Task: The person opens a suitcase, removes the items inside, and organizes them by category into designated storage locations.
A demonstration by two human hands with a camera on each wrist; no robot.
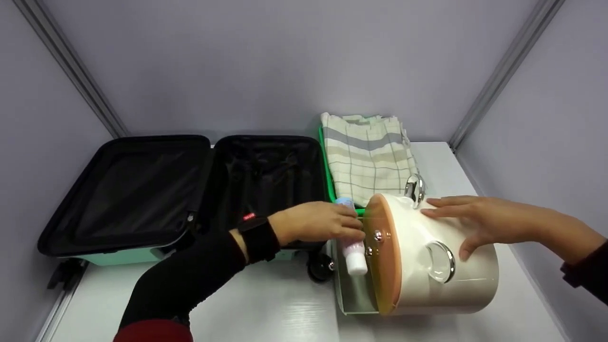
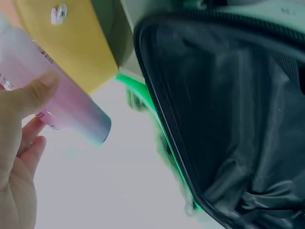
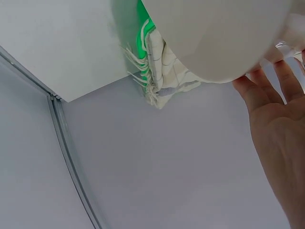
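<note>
In the head view my left hand [image 1: 323,222] grips a pink and pale-blue bottle [image 1: 352,247] with a white cap. The same bottle [image 2: 76,107] lies between thumb and fingers in the left wrist view. Just right of it is a large cream, rounded case [image 1: 468,280] with an amber front panel [image 1: 385,266], chrome knobs and chrome-trimmed side loops. The case is tilted, its panel facing left. Spread fingers of my right hand [image 1: 494,221] rest on its upper side; in the right wrist view my right hand [image 3: 279,124] touches the edge of the cream case [image 3: 214,38].
On the left an open suitcase [image 1: 142,190] with black lining and mint shell lies flat. A folded plaid cloth [image 1: 370,161] sits in a green tray [image 1: 327,175] at the back. A clear-walled box [image 1: 349,304] stands below the bottle. Grey walls enclose the white table [image 1: 256,299].
</note>
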